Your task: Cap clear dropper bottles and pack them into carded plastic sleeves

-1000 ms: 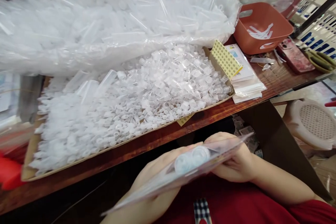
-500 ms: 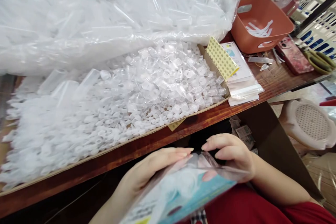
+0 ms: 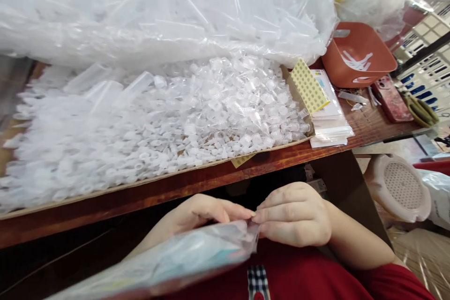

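Note:
A clear plastic bag (image 3: 183, 255) with a blue-and-white printed card inside lies slanted across my lap, its top end at my fingertips. My left hand (image 3: 200, 215) is closed along the far edge of the bag. At the bag's end my right hand (image 3: 295, 215) pinches the plastic, its fingertips meeting those of the left. Beyond the hands, a shallow cardboard tray (image 3: 116, 186) on the table holds a heap of small clear and white plastic nozzle-like pieces (image 3: 225, 108). What else the bag holds is blurred.
Behind the tray rests a big clear sack (image 3: 158, 14) of plastic parts. To the right are a yellow patterned card (image 3: 309, 85), flat packets (image 3: 332, 124), an orange basket (image 3: 379, 63), a phone (image 3: 392, 98) and green-handled scissors (image 3: 420, 110). A stool (image 3: 401, 187) stands lower right.
My right hand has moved left to the bag's end and closed on it, meeting my left fingertips. The bag has turned to a flatter slant, and the camera view has shifted.

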`<act>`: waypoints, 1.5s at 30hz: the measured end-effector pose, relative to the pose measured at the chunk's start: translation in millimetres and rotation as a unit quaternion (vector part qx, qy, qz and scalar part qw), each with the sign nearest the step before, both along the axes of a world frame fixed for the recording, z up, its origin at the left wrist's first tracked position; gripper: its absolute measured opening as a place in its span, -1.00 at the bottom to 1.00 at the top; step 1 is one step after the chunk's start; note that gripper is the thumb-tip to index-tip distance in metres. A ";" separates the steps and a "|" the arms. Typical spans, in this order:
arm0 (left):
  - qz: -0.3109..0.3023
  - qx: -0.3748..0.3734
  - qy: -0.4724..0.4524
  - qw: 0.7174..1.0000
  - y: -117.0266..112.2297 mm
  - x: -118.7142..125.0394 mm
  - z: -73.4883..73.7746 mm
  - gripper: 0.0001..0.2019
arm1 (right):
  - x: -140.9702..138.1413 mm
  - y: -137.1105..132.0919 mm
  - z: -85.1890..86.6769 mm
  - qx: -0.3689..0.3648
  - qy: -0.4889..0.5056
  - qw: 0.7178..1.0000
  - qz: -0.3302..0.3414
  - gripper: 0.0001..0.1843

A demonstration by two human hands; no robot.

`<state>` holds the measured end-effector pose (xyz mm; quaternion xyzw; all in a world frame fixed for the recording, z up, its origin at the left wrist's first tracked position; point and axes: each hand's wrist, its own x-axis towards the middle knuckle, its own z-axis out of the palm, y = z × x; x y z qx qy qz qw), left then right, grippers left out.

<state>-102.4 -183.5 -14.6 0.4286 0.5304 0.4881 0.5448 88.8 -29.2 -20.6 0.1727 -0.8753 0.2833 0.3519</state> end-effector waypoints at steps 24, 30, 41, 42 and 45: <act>0.039 0.156 -0.032 0.987 -12.1 -2.4 3.4 -0.70 | -14.6 -13.6 13.6 0.176 0.014 0.984 -0.022 -0.89; 0.015 0.122 -0.051 0.991 -13.8 -9.8 4.0 -0.65 | -17.7 -14.0 11.9 0.133 0.034 0.990 -0.038 -0.93; -0.099 0.121 0.005 0.988 -8.4 -29.0 7.5 -0.77 | -22.4 -17.3 5.6 0.143 0.050 0.988 -0.034 -0.85; -0.090 0.116 0.016 0.989 -8.7 -27.6 8.6 -0.76 | -22.9 -16.5 6.7 0.139 0.044 0.989 -0.030 -0.84; -0.070 0.077 0.017 0.994 -11.0 -22.5 10.4 -0.74 | -24.5 -15.9 9.1 0.104 0.024 0.994 -0.017 -0.80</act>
